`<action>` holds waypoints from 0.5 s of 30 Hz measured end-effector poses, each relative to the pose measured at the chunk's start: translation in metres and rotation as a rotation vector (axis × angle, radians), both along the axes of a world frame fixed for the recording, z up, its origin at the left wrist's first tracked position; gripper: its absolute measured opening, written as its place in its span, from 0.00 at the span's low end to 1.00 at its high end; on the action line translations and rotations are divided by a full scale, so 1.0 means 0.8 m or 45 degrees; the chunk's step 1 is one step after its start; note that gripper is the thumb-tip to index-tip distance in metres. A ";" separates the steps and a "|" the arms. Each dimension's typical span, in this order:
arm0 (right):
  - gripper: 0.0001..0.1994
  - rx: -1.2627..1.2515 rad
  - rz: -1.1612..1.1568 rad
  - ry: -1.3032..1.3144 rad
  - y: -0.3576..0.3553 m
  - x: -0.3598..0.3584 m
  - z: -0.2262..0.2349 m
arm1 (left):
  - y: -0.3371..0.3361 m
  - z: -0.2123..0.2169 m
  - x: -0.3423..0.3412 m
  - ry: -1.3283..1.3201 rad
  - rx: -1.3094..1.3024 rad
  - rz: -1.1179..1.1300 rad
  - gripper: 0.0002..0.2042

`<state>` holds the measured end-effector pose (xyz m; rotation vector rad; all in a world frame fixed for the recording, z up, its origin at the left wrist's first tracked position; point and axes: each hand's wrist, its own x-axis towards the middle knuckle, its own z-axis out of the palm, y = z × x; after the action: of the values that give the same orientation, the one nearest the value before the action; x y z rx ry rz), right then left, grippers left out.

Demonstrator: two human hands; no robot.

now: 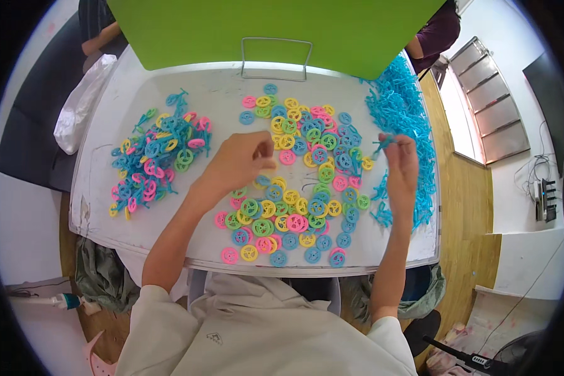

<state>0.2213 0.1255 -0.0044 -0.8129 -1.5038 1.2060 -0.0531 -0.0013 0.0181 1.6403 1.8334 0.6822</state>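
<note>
Right hand [401, 164] pinches a blue piece [383, 144] near the worktop's [213, 94] right edge; best gripped lightly, end exposed; left hand's [237, 161] fingers curl beside mid-worktop wheels [264, 227], contents unclear.

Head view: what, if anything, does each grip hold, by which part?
The right-hand grip holds a blue piece near one end; whether the left-hand grip holds anything cannot be told.

One view, fisheye, from my head, left of the paired lenses. Faces down and forward over the table [94, 182]; close, yet wide: my shirt [263, 332] at lower edge, green panel [269, 22] at top.
</note>
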 end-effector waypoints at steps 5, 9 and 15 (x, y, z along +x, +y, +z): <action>0.11 0.014 0.222 -0.332 -0.031 -0.026 0.006 | 0.006 0.003 0.038 -0.907 0.186 0.166 0.06; 0.19 0.207 0.247 -0.474 -0.052 -0.050 0.013 | 0.002 -0.009 0.057 -1.167 0.194 0.170 0.10; 0.14 0.217 0.353 -0.426 -0.060 -0.058 0.014 | 0.004 -0.023 0.064 -1.137 0.148 0.165 0.09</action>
<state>0.1752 0.0771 0.0067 -0.7323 -2.0172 1.1584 -0.0016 0.0017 -0.0007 1.0019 1.2449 1.3305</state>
